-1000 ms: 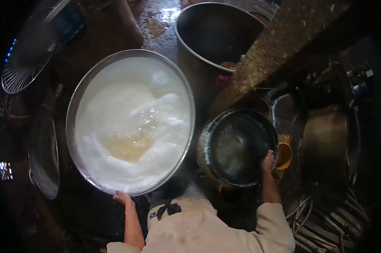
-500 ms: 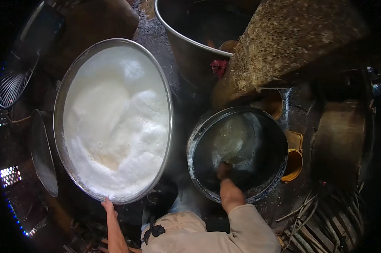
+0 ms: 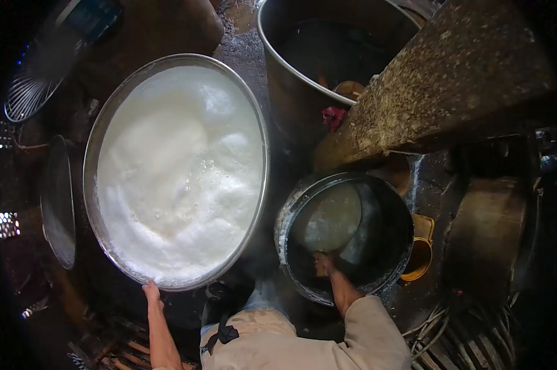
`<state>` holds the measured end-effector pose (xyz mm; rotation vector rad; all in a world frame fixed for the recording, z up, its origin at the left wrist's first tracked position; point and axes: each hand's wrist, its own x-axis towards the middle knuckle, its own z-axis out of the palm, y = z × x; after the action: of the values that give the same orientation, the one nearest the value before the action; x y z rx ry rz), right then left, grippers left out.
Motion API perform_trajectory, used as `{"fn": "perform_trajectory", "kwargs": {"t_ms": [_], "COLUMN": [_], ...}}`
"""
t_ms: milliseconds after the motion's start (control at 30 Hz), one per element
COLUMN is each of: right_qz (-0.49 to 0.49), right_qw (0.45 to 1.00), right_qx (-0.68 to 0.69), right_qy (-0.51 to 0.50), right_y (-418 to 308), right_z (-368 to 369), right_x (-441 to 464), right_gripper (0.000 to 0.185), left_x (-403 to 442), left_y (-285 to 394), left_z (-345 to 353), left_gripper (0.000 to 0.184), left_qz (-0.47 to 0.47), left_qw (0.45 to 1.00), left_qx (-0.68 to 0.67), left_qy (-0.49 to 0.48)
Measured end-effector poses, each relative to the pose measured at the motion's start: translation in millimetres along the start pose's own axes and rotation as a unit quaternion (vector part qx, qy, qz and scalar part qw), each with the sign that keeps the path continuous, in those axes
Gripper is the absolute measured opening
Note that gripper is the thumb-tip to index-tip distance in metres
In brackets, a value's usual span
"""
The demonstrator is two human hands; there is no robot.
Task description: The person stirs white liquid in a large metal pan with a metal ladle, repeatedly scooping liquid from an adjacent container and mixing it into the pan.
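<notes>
A wide round metal basin [image 3: 263,185] holds white, frothy liquid [image 3: 161,166]. My left hand [image 3: 152,292] grips its near rim, fingers closed over the edge. To the right stands a dark, deep pot [image 3: 408,231] with a pale crust on its outer left side. My right hand [image 3: 323,264] reaches down inside it, closed at the near edge of a pale round scoop [image 3: 329,222]. How the fingers hold the scoop is partly hidden, and the pot's depth is in shadow.
A tall metal drum [image 3: 284,80] with dark contents stands behind the pot, a rough block [image 3: 432,80] beside it. A yellow container [image 3: 419,259] sits right of the pot. Sticks [image 3: 457,339] lie at lower right. A round metal lid-like disc [image 3: 59,203] leans at left.
The whole view has shifted slightly. In the dark pot, the pale scoop shows more clearly and my right hand has drawn a little towards me. My left hand stays on the basin's rim.
</notes>
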<state>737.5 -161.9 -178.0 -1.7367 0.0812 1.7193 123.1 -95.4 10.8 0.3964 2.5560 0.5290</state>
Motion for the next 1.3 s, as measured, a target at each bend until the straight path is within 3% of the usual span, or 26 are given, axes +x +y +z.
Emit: {"fn": "perform_trajectory", "kwargs": {"t_ms": [33,100,167,200,300,500,567,633,767,833,867,900,967,1000,1033,1100,1167,1233,1300], "right_qz": [0.059,0.042,0.025,0.029,0.004,-0.047,0.016,-0.01,-0.009,0.022,0.018,0.013,0.025,0.014,0.012,0.016,0.046,0.055,0.042], "right_qw": [0.998,0.999,0.999,0.999,0.995,0.992,0.986,0.985,0.97,0.96,0.962,0.96,0.954,0.957,0.954,0.954,0.951,0.956,0.95], "right_qx": [-0.011,0.007,0.024,-0.029,-0.096,-0.115,-0.157,-0.164,-0.236,-0.277,-0.269,-0.276,-0.298,-0.288,-0.301,-0.3,-0.305,-0.281,-0.304], "right_qy": [0.02,0.01,0.0,0.014,0.016,0.03,0.057,0.052,0.057,0.044,0.049,0.046,0.035,0.015,0.005,-0.006,-0.025,-0.059,-0.06], "right_y": [4.8,15.1,0.7,-22.2,-50.8,-95.6,-108.7,-108.9,-139.7,-148.7,-150.5,-152.4,-154.8,-153.9,-150.2,-145.2,-140.6,-126.1,-115.8], "right_z": [-5.2,-21.0,-25.2,-17.8,-19.2,-32.4,-37.2,-48.4,-21.3,-7.6,3.7,16.0,42.6,60.4,75.2,113.3,174.0,221.0,272.0], "right_x": [4.4,3.8,-15.8,-44.3,-94.6,-192.8,-217.1,-229.9,-287.8,-302.4,-309.8,-315.2,-321.2,-323.8,-322.3,-314.8,-317.5,-306.4,-298.2], "right_gripper": [0.018,0.017,0.016,0.015,0.013,0.013,0.009,0.01,0.005,0.004,0.003,0.003,0.005,0.007,0.007,0.009,0.006,0.008,0.008], "left_x": [12.8,41.5,50.1,51.2,2.8,19.4,17.0,12.3,-14.5,-13.5,-13.0,-21.6,-25.2,-16.0,-5.0,42.4,65.1,107.1,118.6], "left_y": [-8.4,-31.1,-40.0,-41.3,1.4,-17.8,-14.4,-12.2,4.3,7.8,5.9,17.0,25.7,21.5,28.4,29.0,61.2,61.6,79.7], "left_z": [0.8,1.3,3.7,5.7,-0.7,16.6,19.7,20.1,13.0,13.8,7.8,-0.9,-18.5,-5.7,-16.1,-19.4,-47.8,-45.4,-26.3], "left_gripper": [0.056,0.059,0.062,0.065,0.07,0.067,0.069,0.07,0.062,0.069,0.071,0.071,0.074,0.063,0.062,0.063,0.065,0.063,0.058], "left_qz": [-0.001,0.064,0.066,0.07,0.024,0.037,0.039,0.038,0.052,0.05,0.032,0.028,-0.045,-0.037,-0.05,0.021,-0.022,0.088,0.083], "left_qw": [1.0,0.996,0.996,0.996,0.995,0.999,0.998,0.998,0.991,0.999,0.996,0.996,0.962,0.963,0.96,0.93,0.965,0.977,0.98], "left_qx": [-0.008,0.051,0.053,0.061,0.085,-0.005,0.009,0.027,-0.103,-0.006,-0.026,-0.033,-0.212,-0.262,-0.273,-0.366,-0.259,-0.194,-0.132], "left_qy": [-0.004,-0.021,-0.022,-0.02,-0.038,-0.037,-0.04,-0.038,-0.063,-0.021,-0.077,-0.073,-0.167,-0.04,-0.023,-0.039,-0.02,-0.032,0.124]}}
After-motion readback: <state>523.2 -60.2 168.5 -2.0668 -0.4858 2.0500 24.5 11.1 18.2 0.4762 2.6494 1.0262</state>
